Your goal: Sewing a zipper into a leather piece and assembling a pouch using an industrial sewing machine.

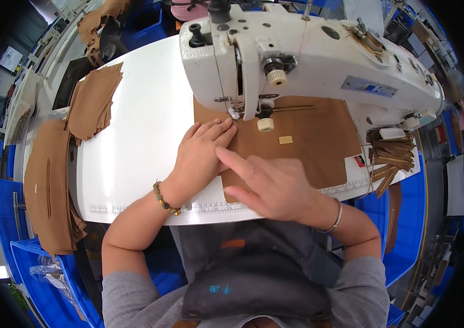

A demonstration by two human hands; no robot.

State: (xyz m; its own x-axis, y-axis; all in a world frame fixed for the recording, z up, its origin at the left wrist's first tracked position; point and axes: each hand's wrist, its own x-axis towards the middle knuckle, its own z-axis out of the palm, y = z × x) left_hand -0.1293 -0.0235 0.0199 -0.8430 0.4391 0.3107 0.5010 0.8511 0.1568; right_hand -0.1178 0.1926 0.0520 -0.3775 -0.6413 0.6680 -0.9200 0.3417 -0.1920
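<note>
A flat brown panel, leather-like (pixel 319 158), lies under the arm of a white sewing machine (pixel 308 60). It has a small pale yellow patch (pixel 285 140) and a long narrow slot near the machine. My left hand (pixel 199 156) rests flat at the panel's left edge, fingers stretched out, their tips beside the presser foot (pixel 235 115). My right hand (pixel 278 186) hovers over the panel's near part, index finger stretched toward my left hand and thumb apart. Nothing shows in its grasp; its other fingers are partly hidden.
Stacks of brown pieces (pixel 96 101) and longer slotted panels (pixel 48 186) stand at the left of the white table (pixel 133 109). Narrow brown strips (pixel 392 153) are piled at the right. A ruler scale (pixel 133 209) runs along the near edge. Blue bins (pixel 40 273) flank the table.
</note>
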